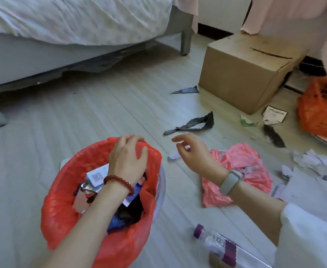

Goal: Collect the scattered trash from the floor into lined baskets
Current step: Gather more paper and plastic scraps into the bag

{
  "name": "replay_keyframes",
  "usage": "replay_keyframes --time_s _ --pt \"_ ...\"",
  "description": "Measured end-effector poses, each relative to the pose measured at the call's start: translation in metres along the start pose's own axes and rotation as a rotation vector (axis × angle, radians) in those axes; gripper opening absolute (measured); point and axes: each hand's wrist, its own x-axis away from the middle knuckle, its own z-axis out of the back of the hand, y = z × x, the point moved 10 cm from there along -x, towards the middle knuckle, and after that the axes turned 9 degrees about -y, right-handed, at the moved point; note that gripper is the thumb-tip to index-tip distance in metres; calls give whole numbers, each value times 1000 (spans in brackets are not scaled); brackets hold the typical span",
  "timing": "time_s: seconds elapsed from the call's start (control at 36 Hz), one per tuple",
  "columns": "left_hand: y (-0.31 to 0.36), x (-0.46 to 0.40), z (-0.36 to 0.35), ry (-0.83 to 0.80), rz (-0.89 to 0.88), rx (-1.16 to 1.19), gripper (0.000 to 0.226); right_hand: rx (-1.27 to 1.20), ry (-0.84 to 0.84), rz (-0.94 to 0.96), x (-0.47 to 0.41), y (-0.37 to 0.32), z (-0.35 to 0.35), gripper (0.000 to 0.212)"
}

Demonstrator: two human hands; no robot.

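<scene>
Nearest, bottom right: plastic bottle (219, 245) lying on floor. Left hand (128, 158) pinching red liner (62, 190) at basket's far rim. Right hand (194, 153) loosely open, empty, just near of grey wrapper strip (193, 122), long axis left-right; closer hand.

I've got the left hand (128, 157) over the far rim of the basket (159, 192), fingers curled on the red liner (62, 206); trash sits inside. The right hand (193, 153) hangs just right of it, fingers loosely bent, holding nothing, above a white scrap (173, 156). A pink bag (241, 157) lies under that wrist. Near me, a bottle (216, 243) on its side. Further out, two grey strips (193, 123), a box (245, 74), a second orange-lined basket (319, 111) at the right edge, crumpled paper (311, 161), bed (71, 18) behind.
</scene>
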Motion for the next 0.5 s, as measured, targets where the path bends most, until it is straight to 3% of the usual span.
replay_keyframes --time_s 0.14,0.22,0.28,0.36,0.44,0.5 --pt "79 -8 -88 -175 -182 33 30 439 -22 -267 13 125 33 43" --pt "100 -4 -141 -295 -207 -46 33 694 -235 -426 32 199 23 81" --pt "105 1 -174 -384 -246 -161 36 757 -390 -465 43 235 6 104" --pt "90 6 -209 -481 -235 -255 39 736 -549 -518 58 275 -25 123" --pt "68 12 -230 -547 -159 -242 40 661 -620 -588 77 303 -55 128" --pt "58 16 -240 -577 -134 -249 40 656 -559 -565 81 308 -59 110"
